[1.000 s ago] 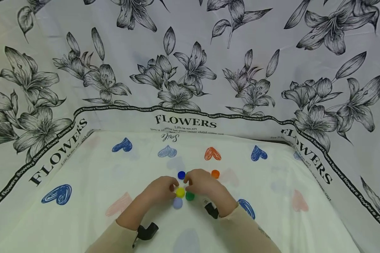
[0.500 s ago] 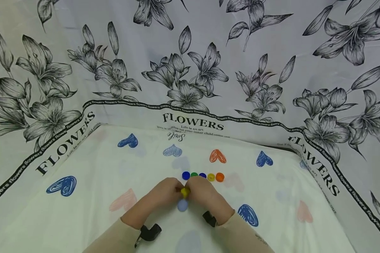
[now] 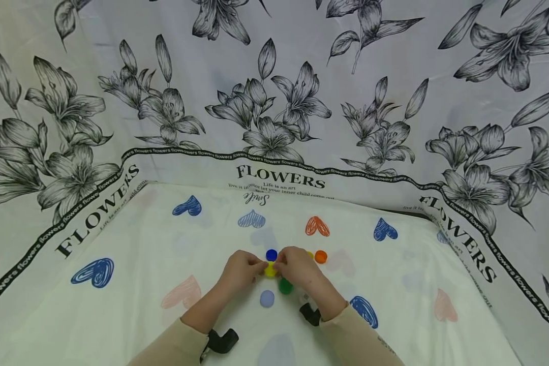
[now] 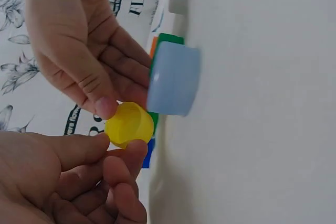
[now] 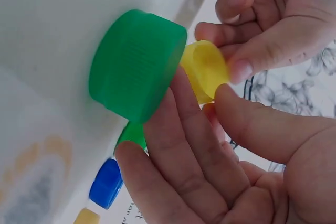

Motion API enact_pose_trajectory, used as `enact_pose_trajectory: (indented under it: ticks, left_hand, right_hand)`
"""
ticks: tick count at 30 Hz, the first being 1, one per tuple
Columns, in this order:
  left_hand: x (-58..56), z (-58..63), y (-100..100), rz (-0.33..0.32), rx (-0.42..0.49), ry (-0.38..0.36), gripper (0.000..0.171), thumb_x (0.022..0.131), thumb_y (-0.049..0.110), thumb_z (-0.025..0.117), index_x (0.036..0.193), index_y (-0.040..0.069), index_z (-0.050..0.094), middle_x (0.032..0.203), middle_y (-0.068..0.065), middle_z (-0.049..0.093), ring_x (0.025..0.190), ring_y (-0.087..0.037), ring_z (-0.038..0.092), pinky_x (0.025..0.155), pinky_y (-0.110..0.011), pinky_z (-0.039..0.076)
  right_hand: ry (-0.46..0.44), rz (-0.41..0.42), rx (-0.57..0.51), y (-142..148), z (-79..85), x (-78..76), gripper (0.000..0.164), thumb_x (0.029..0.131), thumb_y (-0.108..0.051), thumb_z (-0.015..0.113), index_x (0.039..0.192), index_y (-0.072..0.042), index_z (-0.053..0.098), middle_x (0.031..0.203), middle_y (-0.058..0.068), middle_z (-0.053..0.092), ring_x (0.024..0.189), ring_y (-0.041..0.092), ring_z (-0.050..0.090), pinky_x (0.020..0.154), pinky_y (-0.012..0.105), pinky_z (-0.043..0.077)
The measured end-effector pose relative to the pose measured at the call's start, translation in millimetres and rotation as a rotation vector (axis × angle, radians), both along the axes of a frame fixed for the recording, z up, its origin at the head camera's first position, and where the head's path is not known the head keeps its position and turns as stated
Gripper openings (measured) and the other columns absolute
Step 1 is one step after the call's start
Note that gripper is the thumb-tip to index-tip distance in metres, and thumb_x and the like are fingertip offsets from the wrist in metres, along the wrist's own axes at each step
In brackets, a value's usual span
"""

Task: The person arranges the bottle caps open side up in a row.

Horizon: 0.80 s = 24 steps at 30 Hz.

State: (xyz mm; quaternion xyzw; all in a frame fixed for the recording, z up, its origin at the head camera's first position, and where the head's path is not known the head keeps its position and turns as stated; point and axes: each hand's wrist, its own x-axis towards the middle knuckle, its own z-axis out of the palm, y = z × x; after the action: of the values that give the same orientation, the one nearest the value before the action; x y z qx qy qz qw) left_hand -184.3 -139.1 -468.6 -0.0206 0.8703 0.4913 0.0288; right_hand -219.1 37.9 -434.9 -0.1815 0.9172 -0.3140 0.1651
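A yellow bottle cap [image 4: 129, 124] is held between both hands, tilted with its hollow inside showing in the left wrist view. My left hand [image 3: 241, 269] pinches it from the left with thumb and fingertips. From the other side my right hand [image 3: 299, 267] pinches it with thumb and fingers. A large green cap [image 5: 139, 66] stands on the cloth close to the right fingers. Nearer the body lies a pale blue cap [image 3: 267, 299]. Just beyond the held cap is a dark blue cap [image 3: 271, 255].
An orange cap [image 3: 321, 256] sits right of the right hand, beside a partly hidden second yellow cap [image 3: 310, 254]. Behind the right fingers, a smaller green cap [image 5: 131, 136] and another blue cap [image 5: 106, 183] show. The heart-printed white cloth [image 3: 201, 325] meets a flower-printed curtain [image 3: 283, 127].
The yellow cap lay on the cloth between the hands; both hands now hold it and have moved forward with it, toward the row of caps. The large green cap has come back into sight.
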Motion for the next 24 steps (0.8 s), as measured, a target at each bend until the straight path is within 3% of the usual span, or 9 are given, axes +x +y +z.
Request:
enact_pose_trajectory:
  ticks: [5,11,14,17,21,24]
  left_hand:
    - [1.2,-8.8,6,0.011,-0.024,0.015,0.017,0.095,0.010,0.070,0.087,0.001,0.080,0.073,-0.003,0.070,0.069,-0.015,0.057,0.064,-0.031,0.050]
    - [1.8,-6.2,9,-0.031,-0.080,0.021,0.016,0.091,0.005,0.066,0.096,-0.002,0.080,0.095,-0.009,0.075,0.091,-0.023,0.065,0.086,-0.045,0.055]
    - [2.5,-2.4,9,-0.038,-0.135,0.039,0.017,0.093,0.005,0.066,0.101,-0.004,0.078,0.098,-0.011,0.075,0.094,-0.026,0.067,0.089,-0.046,0.055]
    - [4.5,2.3,12,-0.059,-0.180,0.060,0.016,0.094,0.007,0.068,0.104,-0.002,0.076,0.095,-0.008,0.072,0.087,-0.025,0.065,0.081,-0.043,0.056]
    - [9.9,6.8,21,-0.177,-0.228,0.063,0.015,0.090,0.010,0.075,0.104,0.003,0.076,0.092,-0.001,0.066,0.081,-0.018,0.059,0.073,-0.035,0.054]
    - [14.6,5.3,30,-0.292,-0.297,0.115,0.015,0.083,0.005,0.078,0.099,0.005,0.078,0.088,0.002,0.067,0.081,-0.014,0.058,0.074,-0.032,0.052]
  right_hand:
    - [0.003,-0.026,0.037,0,-3.0,0.8,0.013,0.097,-0.018,0.072,0.095,-0.006,0.074,0.075,-0.001,0.065,0.065,0.015,0.056,0.060,0.027,0.048]
    - [-0.028,0.005,0.077,3,1.4,0.0,0.024,0.096,-0.017,0.074,0.113,0.000,0.075,0.086,0.002,0.068,0.073,0.016,0.059,0.070,0.030,0.054]
    - [0.004,0.044,0.116,9,7.3,-0.3,0.024,0.097,-0.017,0.071,0.117,-0.003,0.074,0.093,0.003,0.070,0.078,0.016,0.059,0.076,0.033,0.055]
    - [0.046,0.080,0.208,17,14.7,0.8,0.019,0.095,-0.017,0.074,0.110,-0.006,0.075,0.095,0.002,0.069,0.082,0.017,0.059,0.076,0.036,0.054]
    - [0.054,0.124,0.385,21,18.4,6.1,0.020,0.083,-0.024,0.086,0.093,-0.011,0.075,0.083,-0.002,0.065,0.076,0.017,0.058,0.068,0.035,0.050]
    - [0.084,0.171,0.504,16,14.1,10.7,0.027,0.077,-0.029,0.090,0.084,-0.012,0.070,0.071,-0.003,0.058,0.067,0.015,0.054,0.060,0.032,0.045]
